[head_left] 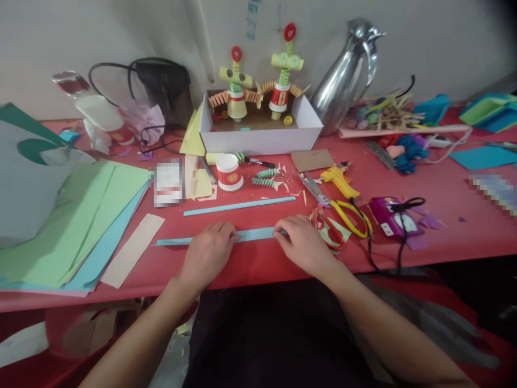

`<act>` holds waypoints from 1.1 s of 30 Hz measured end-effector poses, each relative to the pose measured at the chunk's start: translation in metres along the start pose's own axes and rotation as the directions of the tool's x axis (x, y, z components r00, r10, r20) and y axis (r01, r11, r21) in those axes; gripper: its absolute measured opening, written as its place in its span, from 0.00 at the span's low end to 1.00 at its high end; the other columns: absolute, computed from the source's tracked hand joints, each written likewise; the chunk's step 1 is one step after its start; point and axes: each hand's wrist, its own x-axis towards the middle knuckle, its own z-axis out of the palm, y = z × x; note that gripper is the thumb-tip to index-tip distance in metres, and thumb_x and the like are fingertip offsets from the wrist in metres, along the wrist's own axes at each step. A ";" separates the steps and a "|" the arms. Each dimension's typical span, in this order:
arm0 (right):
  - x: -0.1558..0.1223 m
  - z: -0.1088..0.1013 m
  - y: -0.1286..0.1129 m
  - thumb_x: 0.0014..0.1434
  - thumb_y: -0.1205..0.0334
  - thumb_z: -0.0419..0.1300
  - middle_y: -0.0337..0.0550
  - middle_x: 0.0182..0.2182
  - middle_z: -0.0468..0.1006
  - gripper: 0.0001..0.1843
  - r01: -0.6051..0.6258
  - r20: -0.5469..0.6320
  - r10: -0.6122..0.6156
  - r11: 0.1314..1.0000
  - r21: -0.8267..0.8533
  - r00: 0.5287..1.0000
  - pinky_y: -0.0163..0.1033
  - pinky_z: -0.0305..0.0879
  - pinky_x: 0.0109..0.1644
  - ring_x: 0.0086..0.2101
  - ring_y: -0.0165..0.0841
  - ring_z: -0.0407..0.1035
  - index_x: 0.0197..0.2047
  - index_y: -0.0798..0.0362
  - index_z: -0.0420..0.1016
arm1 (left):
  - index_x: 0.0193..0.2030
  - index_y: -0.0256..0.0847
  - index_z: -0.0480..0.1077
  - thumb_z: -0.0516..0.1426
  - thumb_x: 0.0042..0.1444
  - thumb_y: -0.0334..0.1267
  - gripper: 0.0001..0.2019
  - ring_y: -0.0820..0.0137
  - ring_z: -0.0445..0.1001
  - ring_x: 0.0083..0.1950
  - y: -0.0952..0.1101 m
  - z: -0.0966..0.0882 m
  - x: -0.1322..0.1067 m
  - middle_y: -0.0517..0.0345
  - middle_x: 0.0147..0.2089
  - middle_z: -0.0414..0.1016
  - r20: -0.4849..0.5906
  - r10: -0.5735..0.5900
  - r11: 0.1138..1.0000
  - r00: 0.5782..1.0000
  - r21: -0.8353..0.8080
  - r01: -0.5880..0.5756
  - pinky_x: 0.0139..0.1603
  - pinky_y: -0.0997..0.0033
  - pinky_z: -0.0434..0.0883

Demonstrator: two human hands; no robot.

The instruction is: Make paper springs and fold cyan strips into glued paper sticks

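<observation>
A light blue paper strip (255, 234) lies crosswise near the front of the red table, its left part looking folded lengthwise. My left hand (210, 249) pinches it near the middle, fingers closed on the paper. Toward the strip's right end, my right hand (304, 242) grips it between thumb and fingers and hides that end. Just beyond, a narrower blue paper strip (239, 206) rests on the table. Behind that stand a white and red paper cup (229, 172) and two green accordion-folded paper springs (264, 182).
Scissors with yellow handles (350, 216), red-handled scissors (329, 229), a yellow glue gun (341, 182) and a purple power socket (396, 218) lie right. Coloured paper sheets (76, 221) are stacked left. Behind stand a white box (262, 141) with two paper-cup figures and a metal jug (343, 75).
</observation>
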 end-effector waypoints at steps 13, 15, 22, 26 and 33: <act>0.003 -0.004 0.004 0.57 0.76 0.57 0.38 0.29 0.74 0.10 -0.050 0.047 0.046 0.995 0.087 0.998 0.41 0.62 0.42 0.33 0.34 0.69 0.32 0.50 0.69 | 0.56 0.54 0.72 0.48 0.66 0.32 0.19 0.66 0.72 0.40 -0.007 0.005 -0.004 0.55 0.40 0.73 -0.022 0.149 0.989 0.989 -0.008 -0.149 0.36 0.70 0.67; 0.003 -0.004 0.006 0.57 0.75 0.57 0.39 0.31 0.73 0.10 -0.059 0.026 0.057 0.995 0.081 0.998 0.41 0.63 0.42 0.34 0.34 0.69 0.32 0.50 0.69 | 0.57 0.58 0.72 0.47 0.65 0.29 0.22 0.66 0.71 0.39 -0.007 0.005 -0.005 0.55 0.39 0.70 -0.024 0.225 0.974 0.974 0.041 -0.224 0.37 0.69 0.67; -0.009 0.002 -0.004 0.60 0.74 0.56 0.49 0.42 0.73 0.10 -0.014 -0.123 0.003 0.996 -0.087 0.992 0.48 0.68 0.49 0.43 0.41 0.70 0.36 0.52 0.75 | 0.62 0.63 0.67 0.49 0.66 0.30 0.24 0.63 0.70 0.41 -0.006 0.000 -0.004 0.54 0.40 0.68 0.034 0.306 0.939 0.951 0.153 -0.308 0.38 0.66 0.67; -0.024 0.017 -0.019 0.64 0.75 0.49 0.53 0.56 0.74 0.19 0.229 -0.081 -0.256 0.940 -0.252 0.963 0.55 0.63 0.61 0.60 0.46 0.62 0.53 0.55 0.75 | 0.62 0.62 0.67 0.49 0.66 0.31 0.23 0.62 0.69 0.41 -0.004 0.001 -0.005 0.53 0.40 0.68 0.027 0.296 0.942 0.955 0.156 -0.297 0.38 0.64 0.68; -0.033 0.023 -0.027 0.68 0.51 0.52 0.56 0.65 0.65 0.31 0.254 0.070 -0.248 0.964 -0.078 0.966 0.58 0.53 0.69 0.66 0.46 0.56 0.67 0.61 0.61 | 0.60 0.58 0.71 0.49 0.65 0.29 0.23 0.64 0.71 0.41 -0.010 0.004 -0.010 0.54 0.40 0.72 -0.033 0.282 0.957 0.959 0.080 -0.279 0.40 0.64 0.69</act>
